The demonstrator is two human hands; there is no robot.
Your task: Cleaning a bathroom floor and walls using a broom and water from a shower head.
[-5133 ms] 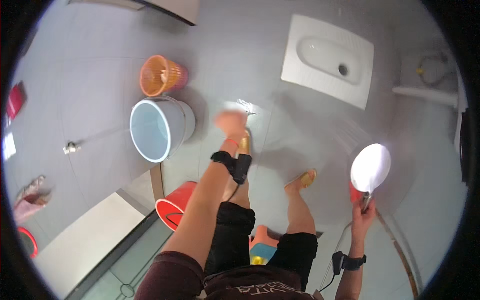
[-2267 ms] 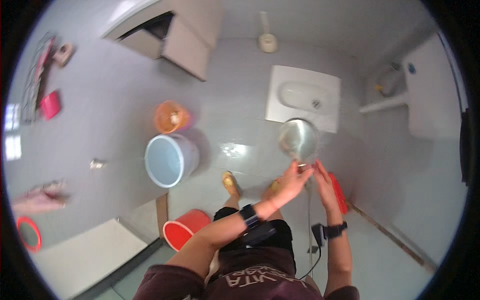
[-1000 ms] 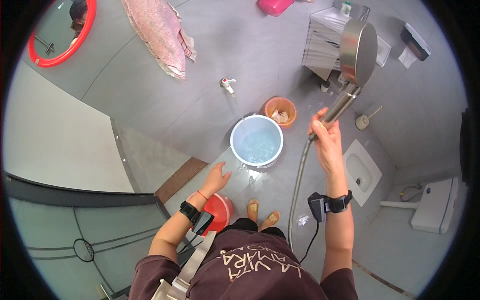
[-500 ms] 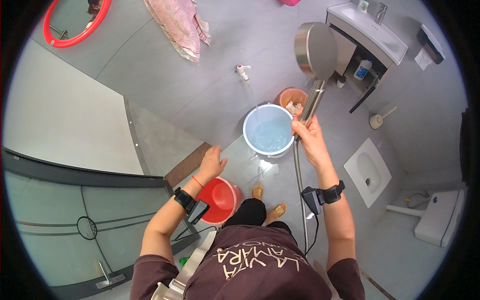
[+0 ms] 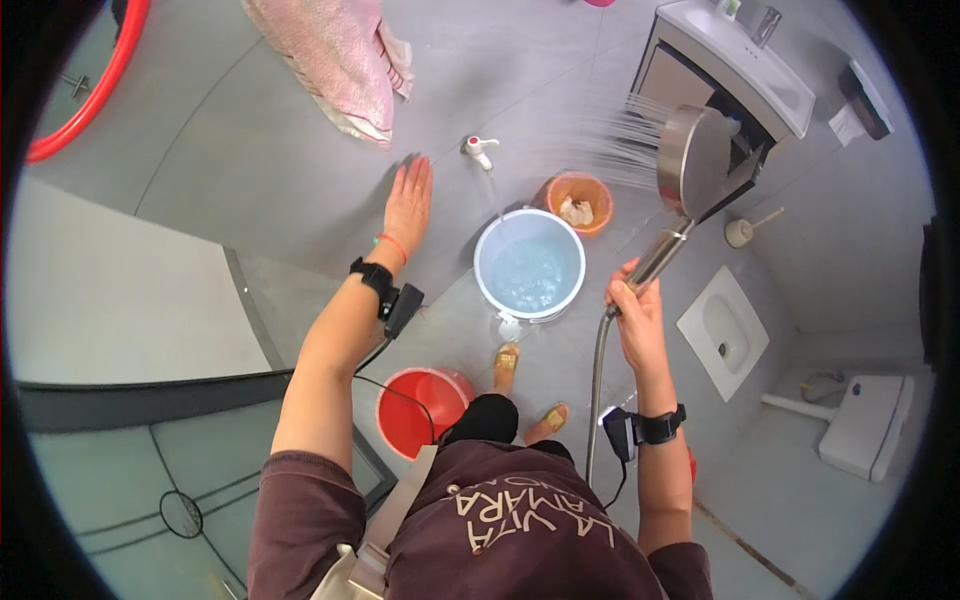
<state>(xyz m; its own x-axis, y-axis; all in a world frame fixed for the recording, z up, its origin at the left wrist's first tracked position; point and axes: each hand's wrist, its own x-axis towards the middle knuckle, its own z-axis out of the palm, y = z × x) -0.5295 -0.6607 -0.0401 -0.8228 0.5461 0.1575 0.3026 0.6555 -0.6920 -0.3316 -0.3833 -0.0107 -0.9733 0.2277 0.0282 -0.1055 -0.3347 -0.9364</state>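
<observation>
My right hand [image 5: 638, 300] is closed around the handle of a silver shower head [image 5: 695, 165], with its metal hose [image 5: 598, 385] running down from the grip. Water jets out of the shower head toward the left, at the grey wall. My left hand [image 5: 408, 205] is stretched flat, fingers up, close to that wall and left of a white tap [image 5: 480, 150]; whether it touches the wall I cannot tell. A thin stream falls from the tap into a light blue bucket [image 5: 481, 270] holding water. Behind the bucket stands an orange bin [image 5: 598, 195] with crumpled white paper inside.
A red bucket [image 5: 400, 425] stands by my left leg. A pink towel [image 5: 330, 60] hangs on the wall. To the right are a sink cabinet [image 5: 740, 50], a toilet brush [image 5: 740, 232], a squat toilet [image 5: 690, 325] and a cistern [image 5: 865, 430]. A glass door [image 5: 100, 480] is at left.
My left hand has moved up from beside the red bucket to near the wall and flattened out. The shower head has swung right and lower, and water now sprays from it.
</observation>
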